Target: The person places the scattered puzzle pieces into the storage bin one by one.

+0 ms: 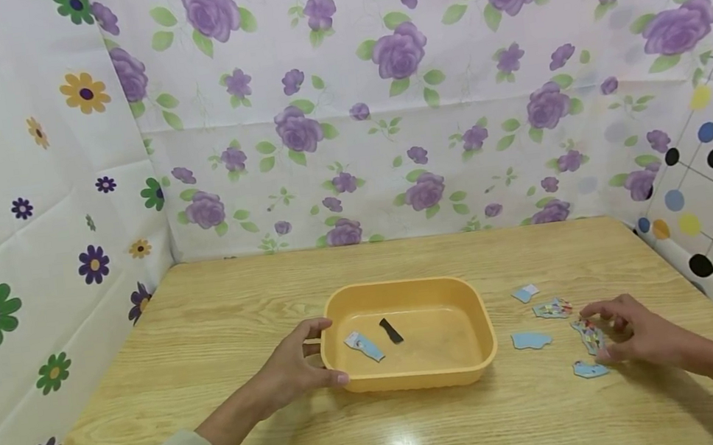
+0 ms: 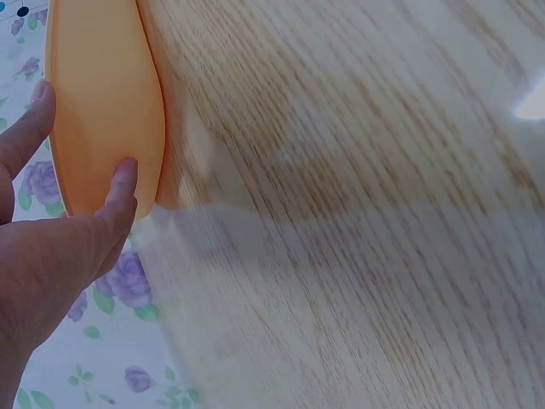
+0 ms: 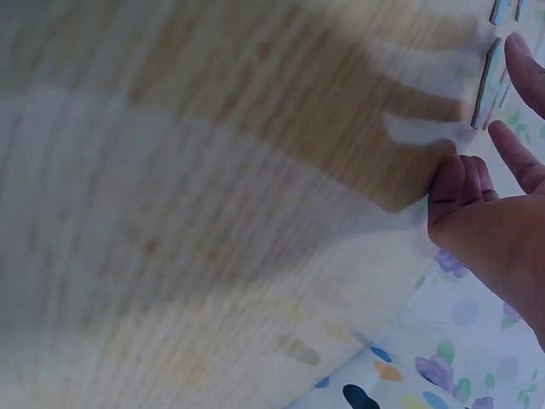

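Observation:
My left hand [image 1: 298, 361] grips the left end of a yellow-orange plastic tub [image 1: 416, 380], with the thumb at its near side and fingers at the far side. In the left wrist view, the fingers press on the tub's wall [image 2: 106, 94]. Inside lie a light blue puzzle piece [image 1: 365, 346] and a dark narrow piece [image 1: 391, 331]. My right hand [image 1: 637, 333] pinches a multicoloured puzzle piece [image 1: 589, 336] between thumb and index finger at its two ends. This piece appears low over or on the table; its underside is hidden.
Around the right hand lie a multicoloured piece [image 1: 552, 309], a blue-and-white piece [image 1: 525, 294], a plain light blue piece [image 1: 531, 340] and a curved blue piece [image 1: 590, 370]. The wooden table [image 1: 245, 295] meets flowered cloth [image 1: 349, 164] at the back.

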### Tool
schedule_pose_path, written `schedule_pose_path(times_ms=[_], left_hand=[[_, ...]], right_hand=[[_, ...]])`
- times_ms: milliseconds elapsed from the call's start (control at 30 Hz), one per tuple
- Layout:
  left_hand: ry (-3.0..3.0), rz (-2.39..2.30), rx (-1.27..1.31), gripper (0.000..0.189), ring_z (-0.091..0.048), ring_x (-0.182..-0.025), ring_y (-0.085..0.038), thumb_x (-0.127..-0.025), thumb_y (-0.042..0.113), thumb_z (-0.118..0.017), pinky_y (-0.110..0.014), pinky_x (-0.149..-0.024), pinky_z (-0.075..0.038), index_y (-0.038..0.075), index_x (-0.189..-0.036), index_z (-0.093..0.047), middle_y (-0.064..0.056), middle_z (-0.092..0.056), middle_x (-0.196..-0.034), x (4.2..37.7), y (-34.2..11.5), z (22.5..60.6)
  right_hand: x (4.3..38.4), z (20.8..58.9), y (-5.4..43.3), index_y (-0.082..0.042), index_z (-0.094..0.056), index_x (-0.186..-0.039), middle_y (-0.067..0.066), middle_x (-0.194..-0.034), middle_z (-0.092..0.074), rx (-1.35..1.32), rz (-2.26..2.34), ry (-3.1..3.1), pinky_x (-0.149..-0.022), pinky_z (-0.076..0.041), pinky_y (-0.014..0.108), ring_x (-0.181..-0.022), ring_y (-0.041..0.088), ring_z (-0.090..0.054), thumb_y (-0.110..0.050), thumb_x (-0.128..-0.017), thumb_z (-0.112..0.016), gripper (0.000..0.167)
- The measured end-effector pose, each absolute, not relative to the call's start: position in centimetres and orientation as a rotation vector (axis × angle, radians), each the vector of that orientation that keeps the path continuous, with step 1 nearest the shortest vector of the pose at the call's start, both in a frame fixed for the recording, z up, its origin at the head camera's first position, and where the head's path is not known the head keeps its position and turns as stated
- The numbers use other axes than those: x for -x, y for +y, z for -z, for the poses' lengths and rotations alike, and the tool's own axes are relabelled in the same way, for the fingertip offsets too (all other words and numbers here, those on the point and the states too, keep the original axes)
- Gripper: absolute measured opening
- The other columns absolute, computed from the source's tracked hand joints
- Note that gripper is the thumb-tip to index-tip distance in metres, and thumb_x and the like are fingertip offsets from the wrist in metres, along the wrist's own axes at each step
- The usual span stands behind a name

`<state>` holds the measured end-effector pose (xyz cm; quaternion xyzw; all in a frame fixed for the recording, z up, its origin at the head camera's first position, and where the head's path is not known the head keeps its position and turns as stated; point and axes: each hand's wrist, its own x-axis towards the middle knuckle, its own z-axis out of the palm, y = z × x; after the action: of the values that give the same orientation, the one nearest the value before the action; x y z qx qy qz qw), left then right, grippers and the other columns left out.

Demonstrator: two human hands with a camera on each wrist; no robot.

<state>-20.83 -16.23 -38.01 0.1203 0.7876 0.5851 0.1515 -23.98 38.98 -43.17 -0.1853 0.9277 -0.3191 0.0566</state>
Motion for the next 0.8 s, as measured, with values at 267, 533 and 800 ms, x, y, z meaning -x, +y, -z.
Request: schedule_pose_path(times_ms=[267,533,800], left_hand=[[2.255,-1.688,-0.352,0.095,-0.037,-0.132,-0.045,-0.072,0.012,-0.085,-0.034,-0.086,-0.056,0.000,-0.146,-0.028,-0.024,-0.029,-0.145,20.9,-16.2,38.2],[2.264,-1.684,-0.326,0.096,-0.040,-0.130,-0.043,-0.070,0.013,-0.087,-0.033,-0.087,-0.055,0.001,-0.146,-0.030,-0.023,-0.033,-0.143,21.0,-16.2,38.4],[2.285,-1.673,-0.307,0.096,-0.040,-0.130,-0.042,-0.069,0.013,-0.087,-0.034,-0.086,-0.056,0.002,-0.146,-0.031,-0.021,-0.034,-0.143,21.0,-16.2,38.5]], right_hand=[[24.1,44.0,39.3,-0.002,-0.056,-0.126,0.013,-0.108,-0.040,0.614,0.950,2.893,-0.065,-0.033,0.026,-0.086,0.014,-0.032,-0.019,-0.078,-0.081,0.057],[24.1,44.5,39.3,-0.003,-0.058,-0.123,0.014,-0.106,-0.041,0.633,0.921,2.943,-0.065,-0.032,0.026,-0.085,0.014,-0.032,-0.019,-0.076,-0.082,0.055],[24.1,44.9,39.4,-0.005,-0.058,-0.123,0.013,-0.108,-0.042,0.663,0.865,2.999,-0.064,-0.035,0.025,-0.085,0.015,-0.034,-0.020,-0.075,-0.083,0.055]])
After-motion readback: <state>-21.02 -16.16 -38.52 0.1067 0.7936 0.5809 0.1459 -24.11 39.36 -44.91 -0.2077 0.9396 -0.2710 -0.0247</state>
